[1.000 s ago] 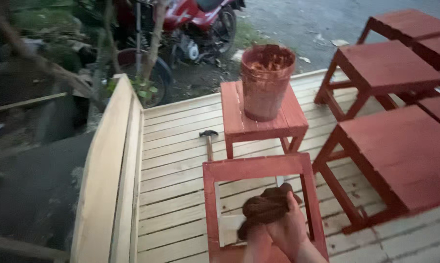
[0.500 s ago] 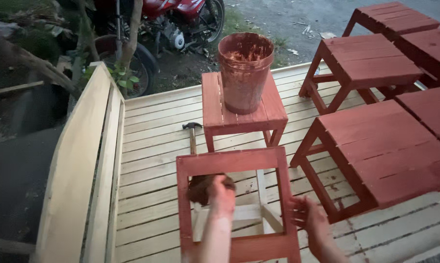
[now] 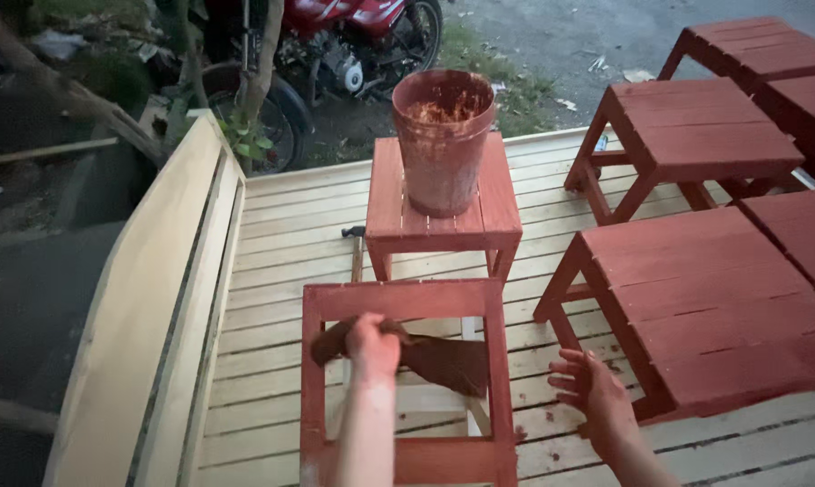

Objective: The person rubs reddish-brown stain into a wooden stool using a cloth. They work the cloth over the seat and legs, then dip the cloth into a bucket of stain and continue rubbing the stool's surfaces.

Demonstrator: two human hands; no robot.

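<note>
My left hand (image 3: 371,344) grips a dark, paint-soaked rag (image 3: 425,353) inside the open top of a small red-painted wooden stool frame (image 3: 404,300) in front of me. My right hand (image 3: 592,390) hovers with spread fingers beside the frame's right side, holding nothing. Just beyond stands a small red stool (image 3: 493,194) carrying a red-stained paint bucket (image 3: 442,135).
Several larger red-painted tables (image 3: 723,298) stand to the right on the pale plank deck (image 3: 281,261). A hammer (image 3: 355,248) lies on the planks by the small stool. A wooden railing (image 3: 146,307) runs along the left. A red motorcycle (image 3: 344,36) is parked beyond the deck.
My hands have parted: the left stays in the frame with the rag, while the right has moved out to the frame's right side. The view has shifted closer over the frame.
</note>
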